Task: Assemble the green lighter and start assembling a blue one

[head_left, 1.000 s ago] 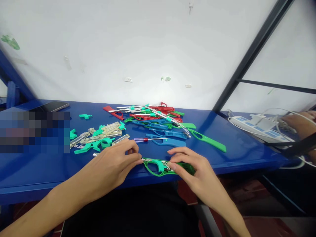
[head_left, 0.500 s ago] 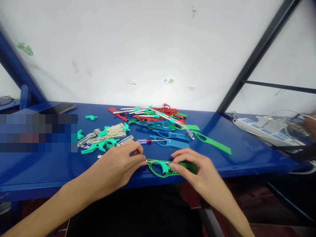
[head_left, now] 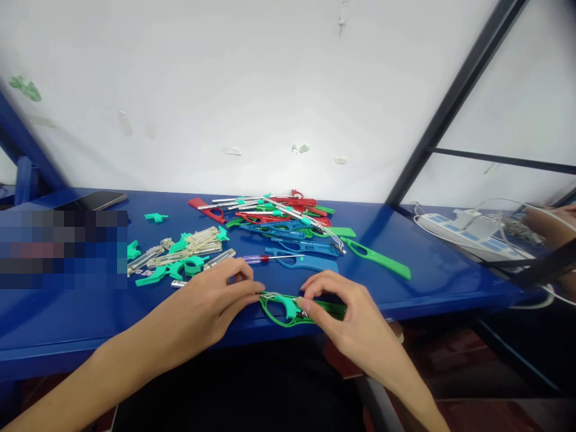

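A green plastic casing lies at the table's front edge, a teal trigger piece and thin wires inside it. My left hand pinches the casing's left tip, where the wires run. Thumb and forefinger of my right hand close on small parts at the casing's middle, right beside the trigger; the fingertips hide what exactly they grip. Behind my hands lies a screwdriver with a clear purple handle, next to a blue casing.
Teal triggers and clear tanks are heaped at left. Behind the screwdriver, red, blue and green casings with metal rods form a pile. A green casing half, power strip and a person's hand are at right; a phone is back left.
The whole view has shifted slightly, so things on the table appear farther left. Both my hands keep about the same hold on the green casing. The other person's hand at right shows more.
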Available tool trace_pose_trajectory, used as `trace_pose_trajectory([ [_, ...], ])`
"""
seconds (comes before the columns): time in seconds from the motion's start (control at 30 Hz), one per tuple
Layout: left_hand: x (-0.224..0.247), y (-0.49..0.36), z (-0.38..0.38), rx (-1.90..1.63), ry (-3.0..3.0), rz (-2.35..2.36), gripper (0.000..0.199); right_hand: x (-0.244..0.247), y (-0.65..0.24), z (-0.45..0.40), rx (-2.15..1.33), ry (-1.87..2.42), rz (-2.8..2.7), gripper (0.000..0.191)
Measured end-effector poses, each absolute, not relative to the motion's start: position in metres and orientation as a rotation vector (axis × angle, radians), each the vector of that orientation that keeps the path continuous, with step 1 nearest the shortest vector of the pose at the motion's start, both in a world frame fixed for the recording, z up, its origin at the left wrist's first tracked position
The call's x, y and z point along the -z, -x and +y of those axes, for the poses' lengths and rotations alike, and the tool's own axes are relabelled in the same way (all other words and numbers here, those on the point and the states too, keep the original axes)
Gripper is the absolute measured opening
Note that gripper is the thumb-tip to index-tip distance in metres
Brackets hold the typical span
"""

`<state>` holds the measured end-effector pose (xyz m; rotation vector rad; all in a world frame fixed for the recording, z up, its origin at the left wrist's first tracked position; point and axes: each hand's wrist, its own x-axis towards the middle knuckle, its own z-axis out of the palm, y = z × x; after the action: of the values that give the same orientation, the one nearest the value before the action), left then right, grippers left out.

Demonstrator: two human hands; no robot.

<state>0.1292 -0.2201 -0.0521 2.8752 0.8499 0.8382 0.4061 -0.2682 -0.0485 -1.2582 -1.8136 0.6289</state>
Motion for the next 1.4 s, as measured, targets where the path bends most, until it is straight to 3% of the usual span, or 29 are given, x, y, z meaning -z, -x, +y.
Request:
trace_pose_trajectory([
  [1.23,0.044,-0.159,-0.228,-0.87,-2.581,1.075,0.018,0.055,-0.41,-0.268,-0.615,1.269,-1.83,0.02],
  [1.4,0.048,-0.157,-0.227,-0.839,-2.565,1.055,0.016,0.058,-0.413,-0.269,-0.599,1.251,-1.844,0.004],
])
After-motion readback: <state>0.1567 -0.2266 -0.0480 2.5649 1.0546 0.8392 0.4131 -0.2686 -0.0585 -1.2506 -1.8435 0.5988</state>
